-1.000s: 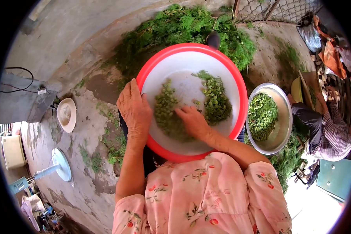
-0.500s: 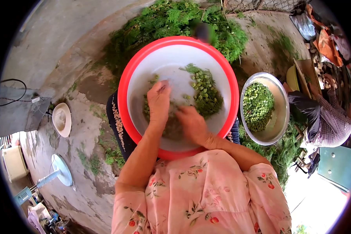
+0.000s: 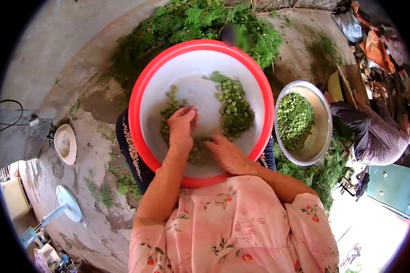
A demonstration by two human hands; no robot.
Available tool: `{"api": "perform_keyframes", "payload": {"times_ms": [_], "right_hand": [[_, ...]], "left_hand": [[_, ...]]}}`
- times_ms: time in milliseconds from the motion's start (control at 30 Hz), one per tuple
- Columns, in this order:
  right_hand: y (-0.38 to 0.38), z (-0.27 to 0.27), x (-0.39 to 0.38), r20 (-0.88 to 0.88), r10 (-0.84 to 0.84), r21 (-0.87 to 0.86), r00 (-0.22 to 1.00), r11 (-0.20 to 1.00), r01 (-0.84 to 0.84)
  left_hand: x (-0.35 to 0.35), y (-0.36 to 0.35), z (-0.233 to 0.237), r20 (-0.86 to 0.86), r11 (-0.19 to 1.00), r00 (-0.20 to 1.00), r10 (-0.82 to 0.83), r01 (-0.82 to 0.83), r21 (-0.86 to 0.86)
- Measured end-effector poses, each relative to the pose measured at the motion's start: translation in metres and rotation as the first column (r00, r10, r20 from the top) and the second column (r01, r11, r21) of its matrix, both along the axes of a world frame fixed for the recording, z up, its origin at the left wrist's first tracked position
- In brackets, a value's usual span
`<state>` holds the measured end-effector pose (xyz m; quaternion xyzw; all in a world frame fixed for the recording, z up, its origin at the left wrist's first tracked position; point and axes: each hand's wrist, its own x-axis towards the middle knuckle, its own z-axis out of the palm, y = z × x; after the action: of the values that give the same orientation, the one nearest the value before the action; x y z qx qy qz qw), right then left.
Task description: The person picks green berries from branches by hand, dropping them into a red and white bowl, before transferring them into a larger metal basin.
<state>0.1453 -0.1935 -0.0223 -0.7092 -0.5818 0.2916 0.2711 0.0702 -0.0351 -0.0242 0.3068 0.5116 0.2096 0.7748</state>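
A large white basin with a red rim (image 3: 269, 102) rests across my lap. Inside it, my left hand (image 3: 182, 126) is held over the left half, its fingers curled together; whatever they hold is too small to make out. Lower down, my right hand (image 3: 228, 154) reaches into the near part, its fingertips at a patch of loose greens (image 3: 199, 154) and partly blurred. A heap of feathery sprigs with small round green cones (image 3: 236, 109) lies on the basin's right side. A smaller clump of greens (image 3: 169, 108) lies at the left, beside my left hand.
A metal bowl (image 3: 321, 132) of picked green cones (image 3: 296, 120) stands to the right. Cut evergreen branches (image 3: 177, 25) are piled beyond the basin. Another person in a checked sleeve (image 3: 387, 136) sits at far right. A hat (image 3: 65, 144) and a fan (image 3: 69, 204) are at left.
The view has shifted slightly, moving the basin a little left in the picture. My left hand has turned and dropped slightly; my right hand stays near the same greens.
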Motion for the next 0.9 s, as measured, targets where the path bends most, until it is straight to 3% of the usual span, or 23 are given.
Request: {"api": "perform_keyframes", "payload": {"times_ms": [33,233,333,400,533,633,733,833,867,900], "right_hand": [[-0.002,0.004,0.002,-0.043,0.008,-0.020,0.999,1.000,-0.009],[0.003,-0.009,0.051,0.268,-0.191,0.090,0.944,0.981,0.172],[0.017,-0.007,0.065,0.427,-0.133,0.007,0.895,0.990,0.144],[0.023,-0.015,0.072,0.436,-0.136,0.035,0.889,0.990,0.134],[0.027,-0.031,0.081,0.420,-0.148,0.018,0.895,0.988,0.155],[0.026,-0.025,0.088,0.281,-0.305,0.187,0.910,0.947,0.260],[0.028,-0.018,0.108,0.088,-0.447,0.168,0.890,0.887,0.429],[0.025,0.003,0.111,0.240,-0.389,0.169,0.889,0.919,0.356],[0.019,-0.010,0.115,0.427,-0.253,0.054,0.868,0.966,0.254],[0.017,-0.011,0.116,0.505,-0.141,0.000,0.852,0.987,0.163]], "left_hand": [[0.000,0.000,0.000,0.001,1.000,1.000,-0.002,0.002,-0.002],[0.003,-0.003,0.001,-0.015,1.000,1.000,-0.021,0.020,-0.023],[0.003,-0.004,-0.002,-0.015,0.998,0.998,-0.067,0.067,-0.013],[0.003,-0.004,-0.003,-0.007,0.996,0.996,-0.093,0.093,-0.012],[0.003,-0.006,-0.002,-0.001,0.993,0.993,-0.117,0.117,-0.020],[0.003,-0.006,-0.002,0.005,0.991,0.992,-0.129,0.129,-0.027],[0.004,-0.006,-0.002,-0.007,0.990,0.991,-0.137,0.137,-0.037],[0.005,-0.007,-0.002,-0.013,0.989,0.990,-0.143,0.143,-0.036],[0.005,-0.007,-0.002,-0.013,0.989,0.990,-0.143,0.143,-0.034],[0.006,-0.007,-0.002,-0.009,0.989,0.989,-0.147,0.146,-0.033]]}}
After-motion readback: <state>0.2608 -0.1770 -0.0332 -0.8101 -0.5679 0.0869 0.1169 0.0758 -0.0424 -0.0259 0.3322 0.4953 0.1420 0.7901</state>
